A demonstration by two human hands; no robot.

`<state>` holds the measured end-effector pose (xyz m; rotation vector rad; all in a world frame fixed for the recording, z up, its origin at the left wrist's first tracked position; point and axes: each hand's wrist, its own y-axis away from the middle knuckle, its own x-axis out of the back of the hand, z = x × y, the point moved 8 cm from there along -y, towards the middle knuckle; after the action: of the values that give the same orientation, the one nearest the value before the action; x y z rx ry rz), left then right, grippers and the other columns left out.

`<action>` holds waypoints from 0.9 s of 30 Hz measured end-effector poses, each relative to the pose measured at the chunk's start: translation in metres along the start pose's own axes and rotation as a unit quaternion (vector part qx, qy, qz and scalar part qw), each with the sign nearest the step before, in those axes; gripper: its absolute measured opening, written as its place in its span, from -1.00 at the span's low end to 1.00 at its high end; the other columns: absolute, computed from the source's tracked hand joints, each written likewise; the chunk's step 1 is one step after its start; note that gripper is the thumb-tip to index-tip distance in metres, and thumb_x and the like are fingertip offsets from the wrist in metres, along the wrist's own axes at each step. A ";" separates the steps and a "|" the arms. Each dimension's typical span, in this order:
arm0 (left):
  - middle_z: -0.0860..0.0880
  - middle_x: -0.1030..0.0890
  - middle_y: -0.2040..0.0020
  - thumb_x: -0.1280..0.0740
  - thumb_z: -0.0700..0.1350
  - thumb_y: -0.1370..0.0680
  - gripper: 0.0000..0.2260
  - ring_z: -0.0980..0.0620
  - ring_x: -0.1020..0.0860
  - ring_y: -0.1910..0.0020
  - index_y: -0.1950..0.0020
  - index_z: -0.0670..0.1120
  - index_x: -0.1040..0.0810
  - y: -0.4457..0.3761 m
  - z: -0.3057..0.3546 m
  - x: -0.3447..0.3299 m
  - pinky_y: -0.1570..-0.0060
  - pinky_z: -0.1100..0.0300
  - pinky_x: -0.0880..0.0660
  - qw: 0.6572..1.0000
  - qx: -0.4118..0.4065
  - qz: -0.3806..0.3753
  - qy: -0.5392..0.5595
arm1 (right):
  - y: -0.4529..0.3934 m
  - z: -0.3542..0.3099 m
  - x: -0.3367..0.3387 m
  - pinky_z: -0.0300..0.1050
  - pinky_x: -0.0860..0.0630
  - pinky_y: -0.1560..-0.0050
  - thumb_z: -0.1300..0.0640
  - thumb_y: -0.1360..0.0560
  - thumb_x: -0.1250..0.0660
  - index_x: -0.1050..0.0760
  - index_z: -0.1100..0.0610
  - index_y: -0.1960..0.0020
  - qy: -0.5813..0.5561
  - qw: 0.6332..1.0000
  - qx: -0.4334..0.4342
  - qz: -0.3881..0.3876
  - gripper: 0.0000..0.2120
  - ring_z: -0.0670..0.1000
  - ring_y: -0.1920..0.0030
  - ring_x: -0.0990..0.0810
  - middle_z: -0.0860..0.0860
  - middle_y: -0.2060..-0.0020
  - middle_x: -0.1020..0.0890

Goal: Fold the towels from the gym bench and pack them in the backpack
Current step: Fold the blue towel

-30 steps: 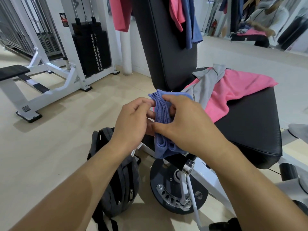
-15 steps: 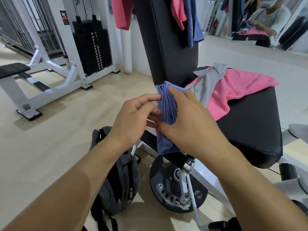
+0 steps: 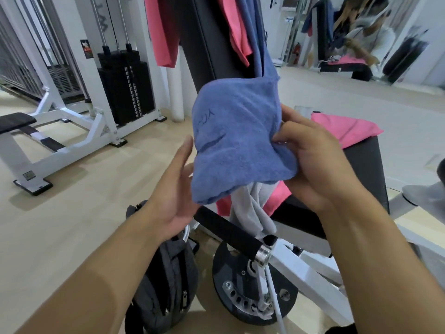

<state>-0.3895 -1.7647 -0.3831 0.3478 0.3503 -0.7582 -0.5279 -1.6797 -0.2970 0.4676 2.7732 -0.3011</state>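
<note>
— So where did the hands stand at that moment?

— My right hand (image 3: 320,165) pinched the blue towel (image 3: 238,143) at its right edge, thumb and fingers curled into the cloth. My left hand (image 3: 175,189) was released, fingers straight, flat just beside the towel's left side; whether it touched, I could not tell.

— What could have gone wrong?

— Only one pinch held the towel, so I judged the loose fold could sag open or slip. The backpack (image 3: 163,285) sat on the floor below my left wrist, and I could not see whether its opening was clear, so a bunched towel might have snagged there.

— And the count?

— One blue towel in hand; one grey towel (image 3: 252,208) and one pink towel (image 3: 346,128) on the tabletop (image 3: 361,169) behind my right hand; one pink (image 3: 163,32), another pink (image 3: 237,27) and one blue cloth (image 3: 258,37) draped above on the backrest; one backpack.
</note>
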 end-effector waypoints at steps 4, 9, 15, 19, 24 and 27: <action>-0.11 -0.69 -0.25 -0.30 0.22 -0.56 -0.51 -0.11 -0.68 -0.20 -0.34 -0.08 -0.57 0.001 -0.005 -0.005 -0.12 -0.03 -0.64 0.999 0.028 -0.032 0.017 | -0.006 0.018 0.032 -0.05 -0.50 0.06 0.41 -0.43 -0.10 -0.65 0.13 -0.18 0.107 0.991 -0.063 0.054 -0.51 0.08 0.04 -0.59 0.07 0.04 -0.66; -0.05 -0.75 -0.11 -0.47 -0.01 -0.50 -0.58 -0.05 -0.74 -0.04 -0.33 -0.10 -0.55 -0.005 -0.010 0.000 0.15 0.12 -0.68 0.996 -0.026 0.054 -0.067 | -0.003 0.035 0.055 0.07 -0.56 -0.18 0.12 -0.53 -0.38 -0.64 0.17 -0.16 0.208 0.969 -0.096 0.097 -0.75 0.11 -0.11 -0.69 0.05 -0.04 -0.73; -0.08 -0.74 -0.12 -0.49 0.02 -0.46 -0.52 -0.04 -0.74 -0.02 -0.33 -0.11 -0.55 -0.005 -0.008 -0.007 0.18 0.13 -0.66 0.996 -0.034 0.054 -0.055 | 0.000 0.025 0.054 0.13 -0.63 -0.19 0.18 -0.61 -0.37 -0.59 0.05 -0.27 0.220 0.967 -0.035 0.125 -0.76 0.09 -0.06 -0.74 0.07 -0.06 -0.74; 0.08 -0.50 -0.46 -0.58 0.33 -0.22 -0.16 0.10 -0.54 -0.36 -0.45 0.18 -0.41 -0.004 0.007 -0.005 -0.25 0.07 -0.54 0.974 -0.120 0.057 -0.185 | 0.004 0.015 0.056 0.04 -0.66 -0.08 0.22 -0.58 -0.41 -0.40 0.04 -0.46 0.100 0.981 -0.007 0.168 -0.52 0.09 -0.08 -0.74 0.13 -0.17 -0.68; 0.27 -0.41 -0.49 -0.63 0.15 -0.27 -0.02 0.30 -0.43 -0.42 -0.58 0.27 -0.21 0.024 0.017 -0.054 -0.28 0.36 -0.46 0.889 -0.245 -0.076 -0.380 | 0.012 0.003 0.029 -0.03 -0.66 -0.05 0.21 -0.59 -0.39 -0.25 0.02 -0.57 0.092 0.989 0.018 0.114 -0.38 0.08 -0.07 -0.74 0.14 -0.19 -0.67; 0.18 -0.64 -0.26 -0.60 0.03 -0.40 -0.37 0.24 -0.61 -0.22 -0.43 0.24 -0.48 0.030 0.031 -0.057 -0.09 0.32 -0.57 0.913 -0.286 -0.030 -0.291 | 0.018 -0.001 -0.001 -0.03 -0.63 -0.09 0.19 -0.62 -0.31 -0.17 -0.01 -0.62 0.080 0.996 0.015 0.022 -0.37 0.08 0.00 -0.74 0.08 -0.06 -0.74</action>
<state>-0.4011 -1.7230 -0.3261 -0.4448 0.0061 -0.7456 -0.5213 -1.6631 -0.2983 0.5822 2.9127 -0.3082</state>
